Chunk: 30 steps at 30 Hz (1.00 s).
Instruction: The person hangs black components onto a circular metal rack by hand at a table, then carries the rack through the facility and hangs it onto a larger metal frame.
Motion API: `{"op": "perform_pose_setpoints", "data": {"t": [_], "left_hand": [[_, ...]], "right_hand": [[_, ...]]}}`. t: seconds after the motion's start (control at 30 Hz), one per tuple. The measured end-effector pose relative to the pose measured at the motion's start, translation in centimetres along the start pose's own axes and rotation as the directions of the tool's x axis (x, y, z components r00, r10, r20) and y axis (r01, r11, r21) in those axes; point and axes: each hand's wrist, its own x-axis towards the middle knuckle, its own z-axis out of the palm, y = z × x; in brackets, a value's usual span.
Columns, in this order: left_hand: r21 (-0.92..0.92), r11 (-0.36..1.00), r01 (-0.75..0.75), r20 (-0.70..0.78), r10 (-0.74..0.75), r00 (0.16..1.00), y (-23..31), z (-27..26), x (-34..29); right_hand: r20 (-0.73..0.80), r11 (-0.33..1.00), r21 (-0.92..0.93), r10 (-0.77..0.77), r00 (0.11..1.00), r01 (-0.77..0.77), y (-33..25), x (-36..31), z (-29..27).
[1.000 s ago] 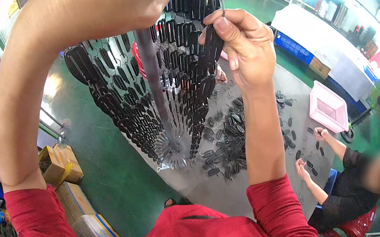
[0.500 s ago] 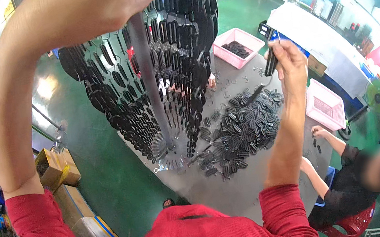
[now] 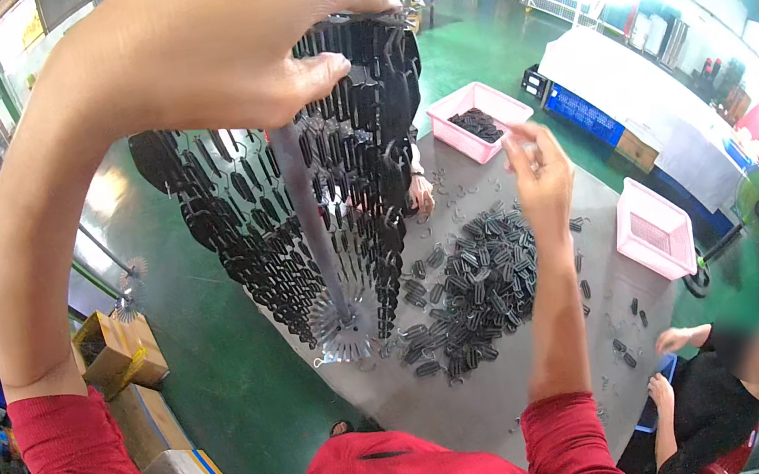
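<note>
A tall rack [image 3: 307,219] with a grey central pole stands in front of me, ringed by many hanging strands of black oblong pieces [image 3: 385,124] joined by small wire hooks. My left hand [image 3: 304,37] curls over the rack's top, its thumb on the near side; the fingertips are partly hidden. A toothed metal disc [image 3: 343,330] sits at the pole's lower end. To the right, my right hand [image 3: 543,173] is raised above the table with fingers apart and nothing visible in it. Below it lies a heap of black oblong pieces [image 3: 480,290].
The grey table [image 3: 391,387] carries loose wire hooks. A pink basket [image 3: 486,152] holds black pieces; another pink basket [image 3: 654,229] is at the right. A co-worker [image 3: 698,399] in black sits at right. Another hand [image 3: 421,194] shows behind the rack. Cardboard boxes [image 3: 146,420] stand left.
The black pieces that were in my right hand are gone from it, and that hand has moved left and slightly down. The rack's top has shifted a little. The co-worker's hands moved lower.
</note>
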Motion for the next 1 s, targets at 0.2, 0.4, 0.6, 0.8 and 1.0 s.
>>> {"op": "perform_pose_setpoints", "data": {"t": [0.2, 0.4, 0.6, 0.8, 1.0], "left_hand": [[-0.115, 0.989, 0.091, 0.127, -0.076, 0.989, 0.4, 0.0, 1.1], [-0.121, 0.989, 0.079, 0.020, -0.077, 0.997, 0.2, 0.9, 1.1], [-0.088, 0.989, 0.115, 0.102, -0.106, 0.989, 0.9, -0.1, 0.9], [-0.110, 0.983, 0.145, 0.094, -0.135, 0.986, 1.1, -0.1, 0.8], [-0.100, 0.992, 0.080, 0.000, -0.081, 0.997, -0.3, 1.2, -0.5]], "right_hand": [[-0.171, 0.923, -0.166, -0.373, 0.912, 0.347, -13.5, -0.5, 4.4], [-0.176, 0.880, -0.367, -0.385, 0.906, 0.303, -14.4, 0.3, 6.6], [0.127, 0.769, 0.636, -0.021, 0.992, -0.066, -13.8, 1.4, 5.1], [0.270, 0.707, 0.682, -0.009, 0.963, -0.184, -11.8, 1.5, 3.6], [0.130, 0.918, 0.349, 0.152, 0.980, -0.189, -3.7, 2.0, -1.3]]}}
